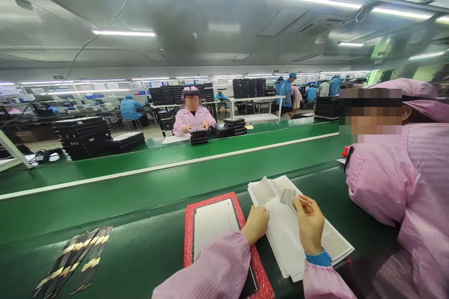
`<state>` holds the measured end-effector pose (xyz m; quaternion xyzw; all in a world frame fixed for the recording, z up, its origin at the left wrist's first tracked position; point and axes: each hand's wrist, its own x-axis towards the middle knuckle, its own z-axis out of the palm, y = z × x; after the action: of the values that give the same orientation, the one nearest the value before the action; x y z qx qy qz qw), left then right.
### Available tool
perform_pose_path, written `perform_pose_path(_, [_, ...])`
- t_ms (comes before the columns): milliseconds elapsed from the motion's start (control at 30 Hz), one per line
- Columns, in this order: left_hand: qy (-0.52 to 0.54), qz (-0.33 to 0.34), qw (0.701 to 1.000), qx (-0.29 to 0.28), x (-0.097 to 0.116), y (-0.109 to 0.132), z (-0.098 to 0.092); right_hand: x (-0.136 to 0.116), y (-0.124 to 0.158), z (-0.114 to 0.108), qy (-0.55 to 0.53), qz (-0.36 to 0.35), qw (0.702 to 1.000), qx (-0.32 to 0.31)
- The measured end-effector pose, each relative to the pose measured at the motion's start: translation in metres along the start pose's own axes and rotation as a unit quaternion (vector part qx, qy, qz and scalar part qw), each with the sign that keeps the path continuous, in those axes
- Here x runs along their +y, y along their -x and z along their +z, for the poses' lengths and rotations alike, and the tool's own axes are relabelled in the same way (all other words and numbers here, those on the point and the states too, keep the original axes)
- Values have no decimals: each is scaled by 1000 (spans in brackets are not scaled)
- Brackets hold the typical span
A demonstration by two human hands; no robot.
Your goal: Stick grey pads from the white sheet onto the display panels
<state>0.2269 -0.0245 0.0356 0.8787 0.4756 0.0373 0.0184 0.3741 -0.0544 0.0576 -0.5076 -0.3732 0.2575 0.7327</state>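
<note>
My right hand is raised over a stack of white backing sheets, thumb and fingers pinched on a small greyish film sticker. Similar greyish rectangles show on the sheets below it. Curled closed, my left hand rests at the left edge of the stack; what its fingers hold, if anything, is hidden. Left of the stack lies a flat panel with a pale face and dark edge, on red bubble wrap. My left sleeve covers the panel's lower part.
Strips of dark flat cable-like parts with yellowish bands lie at the left on the green bench. A co-worker in pink sits close on my right. Across the belt, another person works beside stacked black trays.
</note>
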Motion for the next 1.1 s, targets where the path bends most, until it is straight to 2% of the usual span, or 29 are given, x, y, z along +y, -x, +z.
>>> perform_pose_path(133, [51, -1, 998, 27, 3, 14, -26, -44, 18, -14, 6, -59, 998, 22])
perform_pose_path(267, [120, -24, 987, 102, 12, 58, -72, -58, 57, -20, 137, -188, 973, -7])
perform_pose_path(300, [157, -22, 980, 117, 15, 74, -84, -58, 69, -19, 172, -222, 959, -25])
perform_pose_path(400, [368, -37, 918, 145, 21, 123, -107, -55, 105, -8, 205, -328, 915, -112])
perform_pose_path(500, [464, -110, 866, 149, 18, 159, -108, -53, 133, 6, 192, -402, 876, -188])
perform_pose_path(667, [489, -208, 831, 165, 3, 191, -85, -54, 150, 15, 225, -434, 834, -256])
perform_pose_path(733, [490, -228, 824, 169, -1, 199, -78, -53, 150, 16, 218, -432, 821, -303])
perform_pose_path(767, [491, -233, 823, 168, -2, 203, -75, -52, 150, 17, 207, -424, 825, -311])
perform_pose_path(833, [488, -240, 822, 167, -4, 209, -72, -47, 148, 19, 191, -379, 864, -270])
perform_pose_path(900, [483, -242, 823, 174, -5, 213, -70, -43, 145, 23, 198, -296, 908, -219])
perform_pose_path(933, [482, -242, 823, 178, -5, 214, -70, -41, 143, 24, 206, -249, 919, -225])
perform_pose_path(1033, [479, -252, 819, 189, -7, 217, -70, -42, 133, 23, 199, -119, 910, -343])
perform_pose_path(1100, [483, -255, 815, 193, -9, 218, -71, -46, 128, 18, 168, -68, 900, -397])
